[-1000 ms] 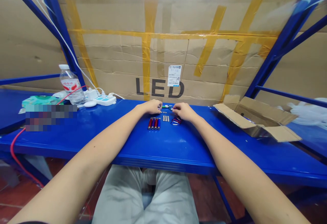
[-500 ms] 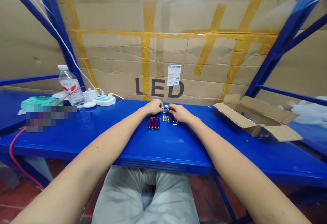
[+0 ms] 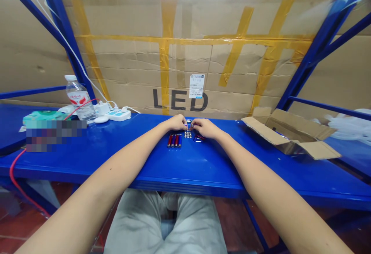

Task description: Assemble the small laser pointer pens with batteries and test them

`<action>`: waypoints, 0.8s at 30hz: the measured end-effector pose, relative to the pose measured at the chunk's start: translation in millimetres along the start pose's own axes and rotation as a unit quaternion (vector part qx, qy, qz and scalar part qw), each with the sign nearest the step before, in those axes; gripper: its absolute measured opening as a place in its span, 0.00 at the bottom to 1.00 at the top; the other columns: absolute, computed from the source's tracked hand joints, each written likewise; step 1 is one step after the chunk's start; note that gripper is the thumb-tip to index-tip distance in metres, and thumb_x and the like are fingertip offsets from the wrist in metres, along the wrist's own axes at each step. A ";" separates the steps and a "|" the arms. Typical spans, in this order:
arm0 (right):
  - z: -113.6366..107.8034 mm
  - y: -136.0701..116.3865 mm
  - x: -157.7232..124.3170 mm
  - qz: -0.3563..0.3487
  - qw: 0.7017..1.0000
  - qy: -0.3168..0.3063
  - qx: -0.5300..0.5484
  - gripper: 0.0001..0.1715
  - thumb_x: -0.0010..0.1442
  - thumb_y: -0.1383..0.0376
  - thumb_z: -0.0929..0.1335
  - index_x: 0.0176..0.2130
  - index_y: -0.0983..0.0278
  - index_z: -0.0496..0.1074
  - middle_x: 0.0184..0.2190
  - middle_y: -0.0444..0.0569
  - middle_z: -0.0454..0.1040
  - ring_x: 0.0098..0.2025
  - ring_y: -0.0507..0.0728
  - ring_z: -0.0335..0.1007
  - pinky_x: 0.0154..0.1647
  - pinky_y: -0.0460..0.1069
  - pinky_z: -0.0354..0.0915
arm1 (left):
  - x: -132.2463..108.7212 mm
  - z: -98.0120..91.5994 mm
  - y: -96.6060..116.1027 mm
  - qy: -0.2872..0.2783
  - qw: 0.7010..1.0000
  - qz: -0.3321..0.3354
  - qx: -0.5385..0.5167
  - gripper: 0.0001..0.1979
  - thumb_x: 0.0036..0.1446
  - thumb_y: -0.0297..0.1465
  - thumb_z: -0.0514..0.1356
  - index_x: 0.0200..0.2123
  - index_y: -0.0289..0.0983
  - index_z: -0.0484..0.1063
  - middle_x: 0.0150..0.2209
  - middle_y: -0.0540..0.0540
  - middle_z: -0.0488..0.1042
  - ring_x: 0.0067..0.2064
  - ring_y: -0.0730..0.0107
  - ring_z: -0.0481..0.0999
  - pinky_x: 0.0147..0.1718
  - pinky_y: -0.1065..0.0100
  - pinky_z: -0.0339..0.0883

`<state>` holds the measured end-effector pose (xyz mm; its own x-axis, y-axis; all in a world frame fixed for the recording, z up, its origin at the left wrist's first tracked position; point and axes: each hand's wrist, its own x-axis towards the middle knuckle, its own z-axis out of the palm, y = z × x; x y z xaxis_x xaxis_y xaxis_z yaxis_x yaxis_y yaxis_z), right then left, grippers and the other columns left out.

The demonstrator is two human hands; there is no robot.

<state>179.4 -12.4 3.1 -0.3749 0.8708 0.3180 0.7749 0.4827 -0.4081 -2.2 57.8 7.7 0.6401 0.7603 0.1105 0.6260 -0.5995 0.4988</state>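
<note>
My left hand and my right hand meet at the back of the blue shelf, fingers curled and pinched around a small metallic part held between them. Just in front of the hands lies a row of small red and blue cylinders. Beside them sits a cluster of small silver button cells. Red and blue clips lie partly under my right hand.
An open cardboard box rests at the right. At the left stand a water bottle, a white power strip, a green tissue pack and a red cable. A taped cardboard sheet marked LED forms the back wall.
Both hands have drawn closer together, the right one sliding left toward the left hand. The small part between them is now more covered by the fingers.
</note>
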 end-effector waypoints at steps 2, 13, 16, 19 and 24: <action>-0.2 0.3 -0.4 -0.004 1.000 -0.003 0.007 0.09 0.62 0.72 0.64 0.35 0.64 0.74 0.37 0.48 0.79 0.40 0.55 0.72 0.41 0.46 0.62 | -0.9 -0.3 1.3 -0.003 1.000 -0.002 -0.009 0.08 0.42 0.30 0.64 0.28 0.32 0.79 0.24 0.50 0.74 0.28 0.72 0.67 0.30 0.70 0.59; -1.6 -1.8 -1.8 -0.008 1.000 -0.007 -0.005 0.09 0.62 0.72 0.64 0.35 0.63 0.74 0.37 0.48 0.79 0.40 0.55 0.72 0.41 0.45 0.62 | -4.5 -3.0 2.9 -0.009 1.000 -0.009 -0.022 0.08 0.40 0.32 0.64 0.25 0.33 0.78 0.21 0.51 0.71 0.26 0.73 0.66 0.26 0.70 0.56; -1.2 -1.9 -1.9 -0.009 1.000 -0.008 -0.005 0.09 0.62 0.71 0.64 0.35 0.63 0.74 0.37 0.48 0.79 0.39 0.55 0.72 0.41 0.45 0.62 | -4.8 -3.5 3.4 -0.014 1.000 -0.014 -0.022 0.08 0.40 0.32 0.64 0.25 0.33 0.78 0.21 0.51 0.72 0.26 0.73 0.66 0.26 0.70 0.56; -0.5 -0.5 -1.2 -0.013 1.000 -0.008 -0.005 0.09 0.62 0.71 0.64 0.35 0.63 0.74 0.37 0.47 0.79 0.39 0.54 0.72 0.41 0.45 0.61 | -5.7 -4.5 5.1 -0.015 0.999 -0.018 -0.028 0.08 0.39 0.32 0.64 0.25 0.33 0.78 0.22 0.50 0.73 0.27 0.73 0.67 0.27 0.70 0.57; -1.4 -1.3 -1.7 -0.008 1.000 -0.008 -0.007 0.09 0.62 0.71 0.64 0.35 0.63 0.74 0.37 0.48 0.79 0.39 0.54 0.72 0.41 0.45 0.62 | -6.8 -5.4 5.5 -0.023 0.999 -0.025 -0.042 0.09 0.39 0.33 0.65 0.26 0.33 0.78 0.24 0.50 0.73 0.28 0.72 0.68 0.28 0.70 0.58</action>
<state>179.8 -14.7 4.4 -0.3947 0.8645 0.3112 0.7758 0.4951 -0.3913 -5.5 50.7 14.4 0.6301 0.7753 0.0444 0.6190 -0.5360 0.5740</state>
